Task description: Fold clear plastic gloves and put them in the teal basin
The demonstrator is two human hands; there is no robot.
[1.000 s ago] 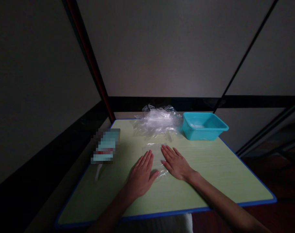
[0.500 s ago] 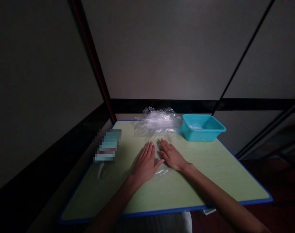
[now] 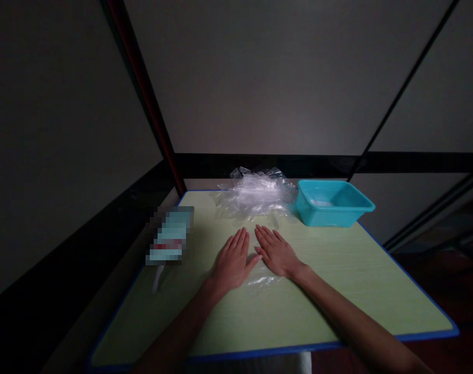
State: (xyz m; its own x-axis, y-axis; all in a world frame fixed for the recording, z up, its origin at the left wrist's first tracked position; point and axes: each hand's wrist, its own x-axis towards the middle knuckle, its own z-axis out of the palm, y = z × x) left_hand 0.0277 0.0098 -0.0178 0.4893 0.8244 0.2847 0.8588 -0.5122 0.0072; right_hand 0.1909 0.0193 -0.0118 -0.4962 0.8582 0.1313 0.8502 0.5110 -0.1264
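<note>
My left hand lies flat, fingers stretched away from me, on a clear plastic bag spread on the table. Beside it my right hand rests palm down on the same bag, its fingers stretched out too. The two thumbs nearly meet. Most of the bag is hidden under my hands; a shiny wrinkled part shows between and below them. Beyond my fingertips sits a heap of crumpled clear plastic bags.
A turquoise plastic basin stands at the back right with something pale inside. At the left edge is a blurred-out light green object with a white strip below it. The pale green table has a blue rim; walls stand behind and left.
My right hand has flattened, with its fingers straighter, and more of the bag's near part shows. The camera view has shifted slightly. The heap and basin keep their places on the table.
</note>
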